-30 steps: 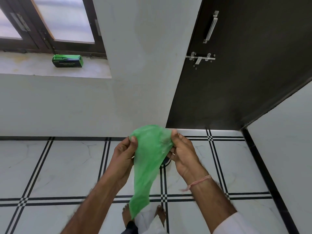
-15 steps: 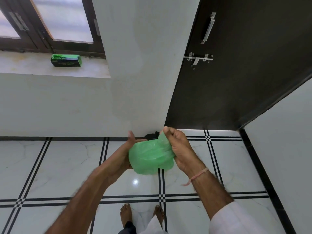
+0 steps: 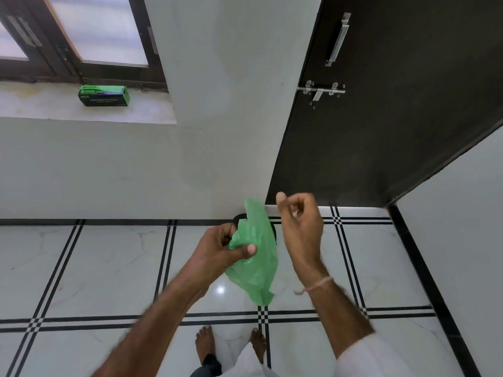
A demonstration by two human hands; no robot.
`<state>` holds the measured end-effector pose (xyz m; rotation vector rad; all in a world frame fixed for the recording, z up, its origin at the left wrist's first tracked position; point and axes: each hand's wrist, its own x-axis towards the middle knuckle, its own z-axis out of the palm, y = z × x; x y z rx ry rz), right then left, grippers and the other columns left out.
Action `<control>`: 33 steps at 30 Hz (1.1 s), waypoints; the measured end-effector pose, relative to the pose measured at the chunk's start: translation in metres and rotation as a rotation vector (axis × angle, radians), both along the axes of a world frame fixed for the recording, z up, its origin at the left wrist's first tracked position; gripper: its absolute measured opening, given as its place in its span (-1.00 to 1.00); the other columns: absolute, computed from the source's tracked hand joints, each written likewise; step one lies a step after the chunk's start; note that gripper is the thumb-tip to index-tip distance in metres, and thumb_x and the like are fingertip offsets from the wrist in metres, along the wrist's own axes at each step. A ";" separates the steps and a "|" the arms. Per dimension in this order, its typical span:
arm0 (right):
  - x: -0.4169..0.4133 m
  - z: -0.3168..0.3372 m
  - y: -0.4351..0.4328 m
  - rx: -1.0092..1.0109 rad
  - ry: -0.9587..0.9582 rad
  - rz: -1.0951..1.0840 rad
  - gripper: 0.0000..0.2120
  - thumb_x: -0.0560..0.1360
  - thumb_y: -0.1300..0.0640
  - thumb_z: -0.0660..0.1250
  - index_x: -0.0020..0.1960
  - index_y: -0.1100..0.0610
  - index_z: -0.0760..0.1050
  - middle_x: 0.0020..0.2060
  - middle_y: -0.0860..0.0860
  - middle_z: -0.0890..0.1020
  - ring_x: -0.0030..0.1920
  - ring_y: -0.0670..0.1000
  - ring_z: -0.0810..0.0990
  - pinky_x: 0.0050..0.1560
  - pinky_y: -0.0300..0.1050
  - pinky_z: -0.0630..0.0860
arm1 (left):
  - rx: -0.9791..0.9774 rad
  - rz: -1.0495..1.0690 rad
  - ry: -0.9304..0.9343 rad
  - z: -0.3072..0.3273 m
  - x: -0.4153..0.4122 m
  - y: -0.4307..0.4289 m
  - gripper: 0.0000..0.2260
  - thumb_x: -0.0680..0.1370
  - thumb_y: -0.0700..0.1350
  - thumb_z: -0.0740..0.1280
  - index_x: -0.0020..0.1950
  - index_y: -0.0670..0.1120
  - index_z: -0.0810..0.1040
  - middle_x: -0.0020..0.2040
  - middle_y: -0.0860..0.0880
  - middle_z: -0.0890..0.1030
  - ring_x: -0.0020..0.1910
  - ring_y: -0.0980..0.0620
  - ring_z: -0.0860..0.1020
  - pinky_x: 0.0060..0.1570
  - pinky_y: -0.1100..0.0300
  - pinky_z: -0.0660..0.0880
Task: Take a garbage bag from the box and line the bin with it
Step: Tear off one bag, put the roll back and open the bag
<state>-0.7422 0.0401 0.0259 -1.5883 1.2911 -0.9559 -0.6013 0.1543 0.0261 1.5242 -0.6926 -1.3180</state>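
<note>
— One hand only has the bag [image 3: 255, 257] just now: the left hand [image 3: 223, 253] is closed round its bunched upper part, thumb pressed over the green film, and the rest hangs below the fist.

— And the right hand [image 3: 300, 227]?

— Loose and half curled, beside the bag but holding nothing that I can see.

— Where is the bin [image 3: 272, 227]?

— Only a dark rim shows behind the bag, on the floor [image 3: 95, 268] against the wall. The box [image 3: 104, 96] sits on the window ledge [image 3: 40, 104], well apart from the hands.

— So which step is this?

— Opening the bag, I'd judge; taking it from the box looks done, lining not begun.

— Next?

— The right hand needs to find the mouth's edge, part the two layers, then spread it over the rim.
</note>
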 end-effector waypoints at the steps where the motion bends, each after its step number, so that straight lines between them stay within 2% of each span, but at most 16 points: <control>1: -0.001 0.007 0.010 0.162 -0.050 0.049 -0.57 0.53 -0.31 0.35 -0.04 0.08 0.57 -0.23 -0.05 0.66 -0.22 -0.15 0.59 -0.17 -0.18 0.57 | -0.024 0.038 -0.027 -0.002 -0.003 -0.001 -0.51 0.32 -0.10 0.61 -0.02 -0.42 0.48 -0.01 -0.36 0.69 -0.10 -0.13 0.71 -0.03 -0.05 0.67; 3: -0.003 0.012 0.024 0.597 -0.091 0.294 -0.46 0.49 -0.34 0.35 0.03 0.16 0.65 -0.18 0.07 0.76 -0.18 -0.02 0.69 -0.11 -0.08 0.63 | -0.070 0.042 -0.065 -0.008 -0.006 -0.003 -0.57 0.35 -0.13 0.65 -0.05 -0.35 0.51 -0.06 -0.35 0.68 -0.12 -0.17 0.70 -0.09 -0.04 0.66; 5: -0.003 0.009 0.030 0.758 -0.161 0.379 -0.51 0.48 -0.17 0.46 0.09 0.27 0.66 -0.02 0.19 0.77 -0.08 0.13 0.72 0.01 0.01 0.67 | -0.097 0.008 -0.093 -0.014 -0.006 -0.005 -0.63 0.35 -0.09 0.63 -0.04 -0.26 0.58 -0.09 -0.28 0.70 -0.09 -0.21 0.71 -0.06 -0.10 0.67; 7: -0.002 0.003 0.026 0.752 -0.236 0.304 -0.66 0.48 -0.01 0.49 0.02 0.29 0.66 -0.05 0.20 0.75 -0.08 0.12 0.71 -0.05 -0.02 0.68 | -0.136 0.017 -0.073 -0.018 -0.006 -0.006 -0.74 0.37 -0.06 0.60 -0.14 -0.14 0.59 -0.13 -0.26 0.69 -0.14 -0.16 0.69 -0.13 0.00 0.64; 9: -0.003 -0.002 0.022 0.733 -0.275 0.220 -0.75 0.57 0.09 0.44 0.05 0.30 0.65 -0.06 0.17 0.76 -0.10 0.07 0.74 -0.14 -0.09 0.69 | -0.155 0.068 -0.039 -0.020 -0.005 -0.006 -0.72 0.43 0.01 0.56 -0.21 -0.11 0.53 -0.17 -0.30 0.63 -0.20 -0.12 0.60 -0.22 0.10 0.56; 11: -0.003 -0.005 0.017 0.745 -0.311 0.155 -0.74 0.60 0.11 0.40 0.09 0.34 0.62 -0.08 0.15 0.77 -0.13 0.03 0.76 -0.21 -0.15 0.67 | -0.155 0.159 0.040 -0.023 -0.003 -0.004 -0.68 0.52 0.04 0.50 -0.20 -0.16 0.50 -0.18 -0.26 0.59 -0.19 -0.12 0.55 -0.24 0.11 0.52; 13: -0.004 -0.008 0.011 0.772 -0.346 0.109 -0.77 0.60 0.09 0.40 0.08 0.28 0.63 -0.09 0.12 0.78 -0.14 0.02 0.77 -0.23 -0.14 0.68 | -0.128 0.248 0.112 -0.028 -0.001 -0.001 -0.67 0.59 0.02 0.43 -0.15 -0.21 0.49 -0.14 -0.22 0.62 -0.14 -0.13 0.59 -0.22 0.08 0.56; 16: -0.005 -0.011 0.003 0.831 -0.415 0.039 -0.81 0.62 0.06 0.38 0.09 0.18 0.64 -0.13 0.07 0.79 -0.18 0.01 0.78 -0.22 -0.08 0.71 | -0.057 0.339 0.246 -0.035 0.005 0.001 -0.76 0.61 0.01 0.34 -0.15 -0.14 0.53 -0.04 -0.12 0.71 -0.04 -0.06 0.69 -0.12 0.03 0.66; 18: -0.007 -0.013 -0.005 0.883 -0.475 -0.016 -0.83 0.65 0.07 0.35 0.09 0.14 0.64 -0.17 0.06 0.79 -0.21 0.01 0.77 -0.19 -0.02 0.72 | -0.018 0.456 0.454 -0.042 0.012 0.001 -0.80 0.64 -0.02 0.29 -0.01 -0.12 0.60 0.09 -0.10 0.73 0.08 -0.07 0.70 -0.07 0.01 0.70; 20: -0.009 -0.016 -0.015 0.942 -0.523 -0.068 -0.85 0.68 0.14 0.30 0.03 0.11 0.63 -0.19 0.07 0.77 -0.25 0.02 0.76 -0.18 0.03 0.68 | 0.006 0.588 0.641 -0.048 0.020 0.001 -0.77 0.67 -0.05 0.24 0.17 -0.17 0.59 0.22 -0.16 0.68 0.17 -0.12 0.66 -0.09 0.03 0.71; 23: -0.005 -0.017 -0.022 1.007 -0.574 -0.131 -0.81 0.67 0.27 0.23 0.02 0.16 0.62 -0.16 0.14 0.73 -0.19 0.10 0.70 -0.03 0.18 0.63 | 0.026 0.658 0.762 -0.055 0.023 0.000 -0.77 0.70 -0.12 0.18 0.19 -0.21 0.57 0.24 -0.18 0.68 0.07 -0.09 0.72 -0.11 0.07 0.71; 26: -0.001 -0.021 -0.027 1.030 -0.633 -0.172 -0.82 0.64 0.31 0.24 0.06 0.23 0.62 -0.07 0.22 0.70 -0.05 0.23 0.65 0.23 0.34 0.52 | 0.004 0.695 0.883 -0.056 0.021 -0.005 -0.76 0.72 -0.16 0.15 0.21 -0.24 0.55 0.08 -0.20 0.75 0.05 -0.10 0.74 0.03 -0.04 0.68; 28: -0.004 -0.028 -0.033 1.034 -0.639 -0.206 -0.83 0.62 0.33 0.27 0.09 0.29 0.64 0.01 0.28 0.70 0.09 0.30 0.66 0.32 0.38 0.50 | -0.003 0.715 0.903 -0.055 0.023 -0.007 -0.76 0.72 -0.14 0.17 0.18 -0.26 0.56 0.05 -0.22 0.75 0.09 -0.11 0.71 0.05 -0.09 0.65; 30: -0.010 -0.032 -0.039 1.034 -0.605 -0.247 -0.76 0.56 0.34 0.33 0.20 0.32 0.64 0.11 0.32 0.70 0.17 0.32 0.67 0.28 0.37 0.55 | 0.016 0.693 0.838 -0.055 0.028 -0.004 -0.77 0.69 -0.09 0.23 0.12 -0.22 0.60 0.07 -0.22 0.75 0.02 -0.10 0.75 -0.06 -0.04 0.71; 31: -0.013 -0.034 -0.042 1.035 -0.577 -0.252 -0.73 0.55 0.34 0.34 0.23 0.33 0.63 0.11 0.32 0.70 0.14 0.32 0.68 0.24 0.33 0.59 | 0.053 0.654 0.753 -0.057 0.032 -0.002 -0.77 0.67 -0.07 0.26 0.13 -0.18 0.62 0.10 -0.20 0.74 0.00 -0.10 0.75 -0.11 -0.01 0.72; 33: -0.017 -0.034 -0.047 1.027 -0.522 -0.223 -0.78 0.60 0.27 0.33 0.18 0.36 0.63 0.02 0.31 0.72 0.01 0.28 0.70 0.16 0.24 0.63 | 0.138 0.496 0.538 -0.062 0.040 0.005 -0.69 0.64 0.05 0.29 0.24 -0.11 0.64 0.23 -0.19 0.70 0.09 -0.13 0.72 -0.04 -0.02 0.69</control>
